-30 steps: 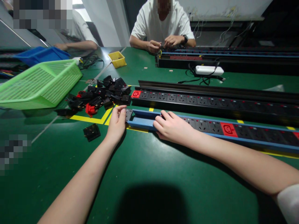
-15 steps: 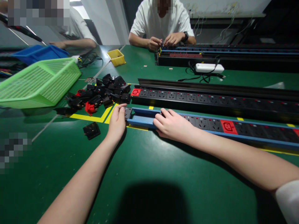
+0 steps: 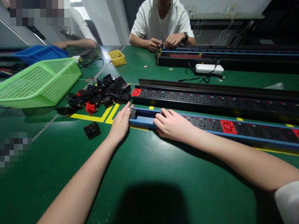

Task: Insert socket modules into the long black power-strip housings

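A blue metal rail [image 3: 145, 120] lies across the green table, with a row of black socket modules and a red socket [image 3: 228, 127] set in it. My left hand [image 3: 120, 123] is at the rail's left end, thumb and fingers against a black socket module [image 3: 133, 114] seated in that end. Some of its fingers are hidden behind the module. My right hand [image 3: 172, 126] grips the rail further right, fingertips curled over its top where the row of sockets begins. Between the hands, a stretch of the channel shows bare blue metal.
Beyond the rail is a black power strip [image 3: 182, 98]. Loose black and red modules [image 3: 105, 91] are heaped left, near a green basket [image 3: 44, 84]; one module [image 3: 92, 130] lies closer. A yellow bin [image 3: 117, 58] and a white power strip [image 3: 209, 69] are further back. A co-worker [image 3: 161, 25] sits opposite.
My left hand has moved slightly right, its fingers straightening, and the module at the rail's end has slid a little further in. My right hand has stayed in place.
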Tool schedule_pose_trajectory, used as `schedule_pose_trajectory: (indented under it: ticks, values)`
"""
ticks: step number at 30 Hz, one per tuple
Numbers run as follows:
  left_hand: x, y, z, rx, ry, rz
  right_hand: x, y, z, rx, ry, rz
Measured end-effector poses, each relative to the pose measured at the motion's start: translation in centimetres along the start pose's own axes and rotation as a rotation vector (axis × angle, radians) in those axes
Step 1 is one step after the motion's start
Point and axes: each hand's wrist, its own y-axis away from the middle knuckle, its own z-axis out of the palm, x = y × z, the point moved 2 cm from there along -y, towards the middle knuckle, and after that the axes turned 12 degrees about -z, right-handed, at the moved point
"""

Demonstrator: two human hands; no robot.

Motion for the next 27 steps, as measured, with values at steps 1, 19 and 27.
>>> schedule_pose_trajectory:
  ticks: [1, 19, 27]
  values:
    - [0.0, 0.0, 0.0, -0.004, -0.013, -0.002, 0.0, 0.0, 0.0, 0.002, -0.013, 0.003]
    - [-0.3, 0.2, -0.3, -0.024, -0.051, 0.023, 1.3, 0.6, 0.1, 0.052, -0.279, 0.324]
    - [0.4, 0.6, 0.0, -0.06, -0.193, 0.101, 1.2, 0.5, -0.3, 0.032, -0.257, 0.314]
